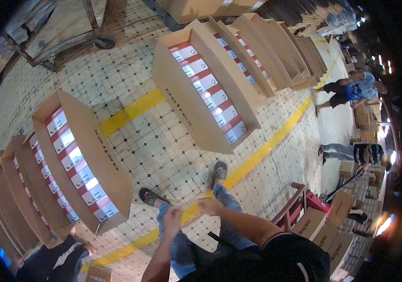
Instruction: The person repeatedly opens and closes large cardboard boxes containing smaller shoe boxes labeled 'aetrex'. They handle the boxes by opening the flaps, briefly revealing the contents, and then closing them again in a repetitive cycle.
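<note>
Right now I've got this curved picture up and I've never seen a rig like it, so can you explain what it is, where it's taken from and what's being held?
There's no machine here, just a person's two bare hands. The single view comes from a wide fisheye camera on the person's head, looking down, so straight edges bend toward the rim. The left hand and right hand are apart, in front of the body. Neither appears to hold anything, though the fingers are hard to make out. On the cream tiled floor with small dark diamonds stand long, open brown cardboard boxes, to the left and ahead. Several show rows of small red-and-white cartons inside. Flat yellow stripes mark the floor.
</note>
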